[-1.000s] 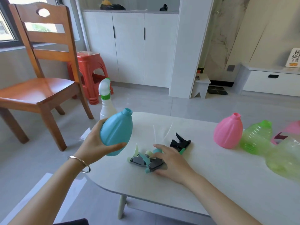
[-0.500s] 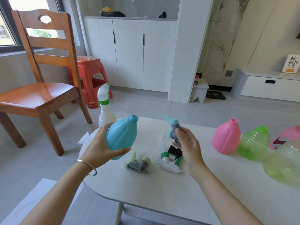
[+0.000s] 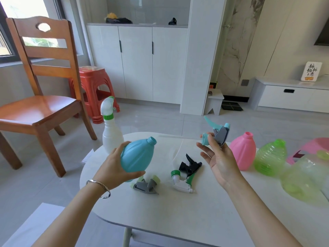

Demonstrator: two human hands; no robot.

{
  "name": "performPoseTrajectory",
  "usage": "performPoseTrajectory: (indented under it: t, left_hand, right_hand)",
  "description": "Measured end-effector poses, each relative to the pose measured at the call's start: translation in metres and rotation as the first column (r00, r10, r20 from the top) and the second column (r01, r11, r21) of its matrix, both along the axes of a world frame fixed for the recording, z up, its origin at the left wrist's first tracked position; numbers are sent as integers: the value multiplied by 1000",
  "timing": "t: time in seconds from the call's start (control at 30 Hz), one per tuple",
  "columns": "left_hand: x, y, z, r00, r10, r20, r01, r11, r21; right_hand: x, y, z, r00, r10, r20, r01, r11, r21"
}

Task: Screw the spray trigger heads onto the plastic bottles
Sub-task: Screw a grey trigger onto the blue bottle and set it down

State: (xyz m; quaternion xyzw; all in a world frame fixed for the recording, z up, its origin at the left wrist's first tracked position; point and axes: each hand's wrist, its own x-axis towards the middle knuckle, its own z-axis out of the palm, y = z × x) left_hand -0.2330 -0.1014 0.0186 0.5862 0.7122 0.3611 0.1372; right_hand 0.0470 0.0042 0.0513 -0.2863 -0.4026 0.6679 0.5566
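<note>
Head view: the left hand wraps the rounded blue plastic bottle, tilted above the white oval table, its open neck pointing toward the right hand. That hand pinches a teal-and-grey spray trigger head, other fingers spread loose. On the table below the bottle lies a grey trigger head with pale green cap; right of it, a white-and-green one and a black one.

Wooden chair left, red stool behind, white cabinet
</note>
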Motion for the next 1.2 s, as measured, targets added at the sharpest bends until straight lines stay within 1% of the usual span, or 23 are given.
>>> performPoseTrajectory:
  t: [0.13,0.23,0.37,0.47,0.53,0.63,0.73,0.93,1.0,1.07,1.1,1.13,1.2]
  left_hand:
    - [1,-2,1,1000,-16,-3,16,1000,4]
    - [6,-4,5,996,-83,-41,85,996,31]
    - [21,-3,10,976,-202,-83,205,978,27]
    - [32,0,10,963,-242,-119,246,969,18]
    - [34,1,11,961,-254,-108,256,967,6]
    - [33,3,11,958,-285,-32,284,958,-30]
    - [34,6,14,950,-311,29,313,946,-88]
    - [36,7,24,918,-351,187,383,905,-182]
    - [36,5,29,891,-324,319,387,908,-160]
    - [40,4,30,841,-234,488,306,949,-74]
    - [43,5,30,803,-176,570,240,970,-38]
    - [47,7,28,739,-119,663,181,983,-26]
    - [56,13,24,549,-21,836,119,991,-54]
  right_hand:
    - [-1,-2,-1,998,0,67,-3,999,43]
    - [-6,-6,-1,985,14,171,-30,995,92]
    - [-17,-14,-8,939,60,338,-108,986,125]
    - [-24,-19,-14,895,107,434,-194,968,161]
    - [-23,-19,-13,885,124,449,-221,960,172]
    - [-17,-17,-10,889,174,425,-266,949,169]
    - [-11,-15,-6,870,203,449,-305,937,168]
    - [0,-12,2,814,255,522,-391,905,168]
    - [4,-10,5,808,270,524,-408,897,167]
    - [7,-9,7,837,249,487,-375,909,181]
    - [8,-9,7,852,235,467,-356,915,189]
    - [7,-9,6,863,223,452,-340,920,196]
    - [3,-12,1,880,187,436,-301,930,209]
